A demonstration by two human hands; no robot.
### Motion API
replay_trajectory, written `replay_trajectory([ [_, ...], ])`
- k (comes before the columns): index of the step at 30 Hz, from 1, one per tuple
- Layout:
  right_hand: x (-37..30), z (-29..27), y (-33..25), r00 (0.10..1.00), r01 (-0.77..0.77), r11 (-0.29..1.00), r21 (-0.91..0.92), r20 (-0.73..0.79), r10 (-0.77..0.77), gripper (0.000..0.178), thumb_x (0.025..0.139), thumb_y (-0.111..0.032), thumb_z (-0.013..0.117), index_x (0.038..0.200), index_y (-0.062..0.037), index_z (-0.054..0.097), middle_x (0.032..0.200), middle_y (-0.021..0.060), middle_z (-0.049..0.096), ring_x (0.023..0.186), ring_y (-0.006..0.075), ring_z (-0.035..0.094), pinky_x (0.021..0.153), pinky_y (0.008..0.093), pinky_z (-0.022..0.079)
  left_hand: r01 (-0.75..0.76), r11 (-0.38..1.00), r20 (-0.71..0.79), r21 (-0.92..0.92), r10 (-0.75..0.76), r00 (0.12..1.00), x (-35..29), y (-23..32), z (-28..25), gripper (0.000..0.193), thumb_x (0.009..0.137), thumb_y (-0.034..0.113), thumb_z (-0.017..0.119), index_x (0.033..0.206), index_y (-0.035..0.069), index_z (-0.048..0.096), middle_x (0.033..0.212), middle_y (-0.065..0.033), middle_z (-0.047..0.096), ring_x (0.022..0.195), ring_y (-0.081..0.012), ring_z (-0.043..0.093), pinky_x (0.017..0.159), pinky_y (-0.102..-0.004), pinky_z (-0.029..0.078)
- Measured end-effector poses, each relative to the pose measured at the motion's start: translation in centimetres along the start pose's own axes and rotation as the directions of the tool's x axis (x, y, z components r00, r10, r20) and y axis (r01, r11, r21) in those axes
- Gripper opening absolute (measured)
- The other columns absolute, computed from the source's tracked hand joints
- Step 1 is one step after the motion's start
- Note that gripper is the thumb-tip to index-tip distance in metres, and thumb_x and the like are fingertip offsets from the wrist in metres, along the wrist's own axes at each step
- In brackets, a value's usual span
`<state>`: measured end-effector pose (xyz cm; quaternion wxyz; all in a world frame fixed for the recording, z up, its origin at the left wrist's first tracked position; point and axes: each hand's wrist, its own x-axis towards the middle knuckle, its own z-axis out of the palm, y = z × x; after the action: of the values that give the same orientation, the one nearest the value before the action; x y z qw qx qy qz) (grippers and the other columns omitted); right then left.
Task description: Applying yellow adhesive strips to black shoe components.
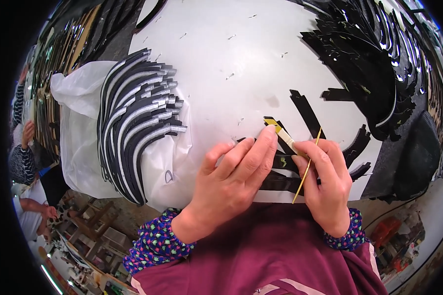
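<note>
My left hand [236,172] lies with its fingers stretched out, the index fingertip on a narrow piece with a yellow end [270,122] and a cream body [286,138]. Its thumb is hidden. The cream end runs to my right hand [325,179], whose thumb and fingers are closed around it. A thin yellow strip [303,181] also passes through the right fingers and sticks out at both ends; whether it is a stick or an edge-on tape I cannot tell. Under and beside both hands lie black flat strips [307,113], partly covered.
The white tabletop [206,64] carries small scattered scraps. On the left, curved black strips with grey bands [138,113] are stacked on white plastic sheeting [79,132]. Glossy black strips [364,69] are heaped at right. Another person's hand [28,133] shows at far left.
</note>
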<state>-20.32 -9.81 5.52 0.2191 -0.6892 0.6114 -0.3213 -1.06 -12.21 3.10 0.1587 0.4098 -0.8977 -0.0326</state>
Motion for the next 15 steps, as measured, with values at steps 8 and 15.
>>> replay_trajectory([
  [8,-0.2,0.8,0.2,0.993,0.106,0.988,-0.112,-0.035,-0.110,0.033,0.080,0.011,0.074,0.112,0.0059,0.066,0.099,0.0179,0.061,0.080,0.0281,0.066,0.065,0.0347,0.055,-0.002,0.999,0.000,0.042,0.002,1.000,0.2,0.0,0.1,0.031,0.093,0.015,0.055,0.120,0.013,0.069,0.141,0.0021,0.060,0.110,-0.0095,0.054,0.095,-0.0286,0.038],
  [15,-0.5,1.4,0.4,0.986,0.129,0.981,-0.143,-0.089,-0.143,0.035,0.077,0.012,0.076,0.110,0.0054,0.067,0.097,0.0172,0.061,0.078,0.0268,0.066,0.063,0.0339,0.055,0.031,1.000,0.012,0.003,-0.031,0.999,0.2,0.1,0.1,0.031,0.093,0.015,0.055,0.119,0.013,0.069,0.140,0.0021,0.060,0.109,-0.0095,0.054,0.095,-0.0285,0.037],
])
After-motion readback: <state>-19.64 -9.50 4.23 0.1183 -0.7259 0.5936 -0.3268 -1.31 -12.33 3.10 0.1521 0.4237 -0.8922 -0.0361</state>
